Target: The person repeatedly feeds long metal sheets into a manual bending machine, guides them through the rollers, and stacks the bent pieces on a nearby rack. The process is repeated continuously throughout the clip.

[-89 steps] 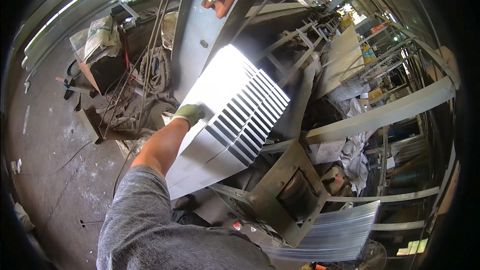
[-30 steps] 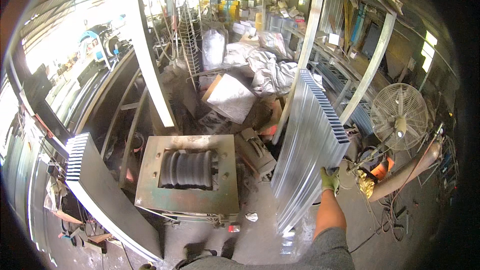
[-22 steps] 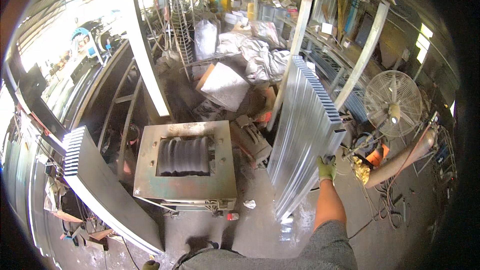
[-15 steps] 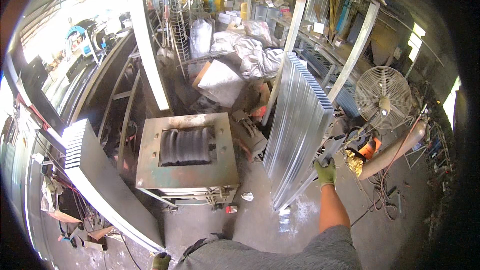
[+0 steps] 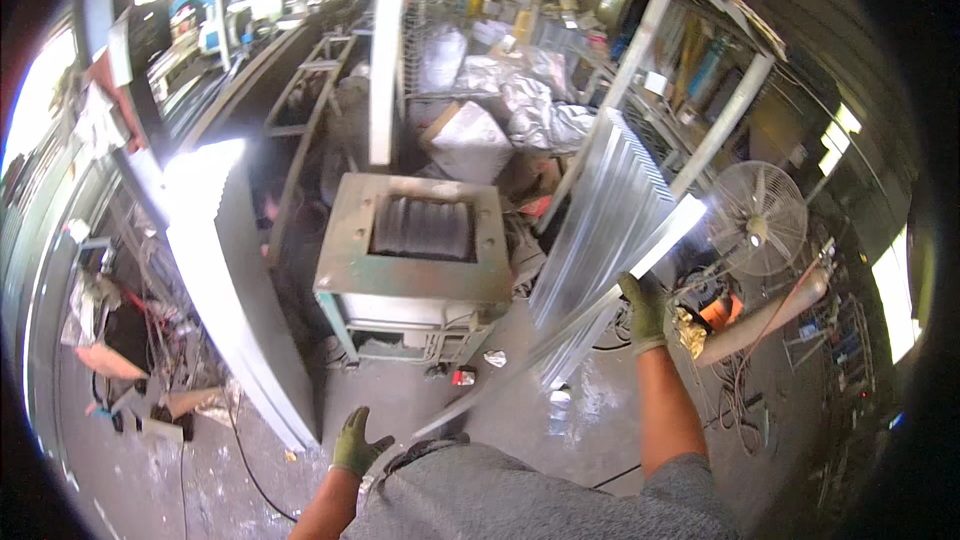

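Note:
My right hand, in a green work glove, is closed around a long shiny metal strip. The strip slants down to the left, and its lower end lies before my waist. My left hand, gloved the same way, has its fingers apart and holds nothing; it is to the left of the strip's lower end. Behind the strip, a stack of metal profiles leans upright against a post. Between my hands, farther off, stands a worn greenish machine with a dark ribbed roller in its top opening.
Another tall stack of pale metal profiles stands on the left. To the right are a round fan, a gas cylinder and coiled hoses. Bulging sacks lie behind the machine. A black cable crosses the floor at left.
My right hand has drawn a strip away from the right stack, tilting it toward me. My left hand has come up from the lower edge and spread its fingers. The view has shifted leftward.

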The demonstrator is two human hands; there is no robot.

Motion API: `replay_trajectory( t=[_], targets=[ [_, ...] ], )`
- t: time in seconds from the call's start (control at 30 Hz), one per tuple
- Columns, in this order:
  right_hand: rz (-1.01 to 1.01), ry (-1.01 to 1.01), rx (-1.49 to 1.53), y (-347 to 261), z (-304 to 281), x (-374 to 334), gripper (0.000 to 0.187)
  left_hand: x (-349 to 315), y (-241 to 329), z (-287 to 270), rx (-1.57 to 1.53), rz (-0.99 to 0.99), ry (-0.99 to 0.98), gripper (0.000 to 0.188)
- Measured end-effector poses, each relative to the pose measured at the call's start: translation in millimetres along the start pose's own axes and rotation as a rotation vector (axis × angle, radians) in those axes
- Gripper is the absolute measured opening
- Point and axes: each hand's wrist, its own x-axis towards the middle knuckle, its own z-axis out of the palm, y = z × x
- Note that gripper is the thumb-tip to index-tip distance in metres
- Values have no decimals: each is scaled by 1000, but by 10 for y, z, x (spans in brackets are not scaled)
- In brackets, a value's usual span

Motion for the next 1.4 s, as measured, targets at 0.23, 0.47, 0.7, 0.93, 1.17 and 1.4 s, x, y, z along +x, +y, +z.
replay_trajectory(
  t=[0.23, 0.47, 0.7, 0.93, 1.17, 1.4],
  targets=[
    [373, -135, 722, -331, 1326, -124, 34, -684, -439, -409, 147, -45, 104, 93],
    [521, -416, 585, -120, 2438, -182, 82, -1413, -129, -727, 117, -193, 237, 39],
    [674, -683, 447, 273, 3406, -1044, 82, -894, 1073, -494, 192, -479, 216, 39],
    [806, -612, 540, 707, 3900, -828, 75, -1690, 999, -256, 94, -462, 89, 64],
    [748, -591, 506, 1077, 4074, -792, 76, -2938, 667, 100, -163, -841, -207, 57],
    [718, -684, 487, 952, 4367, -376, 97, -952, 1760, -71, 161, -952, -194, 53]
  ],
)
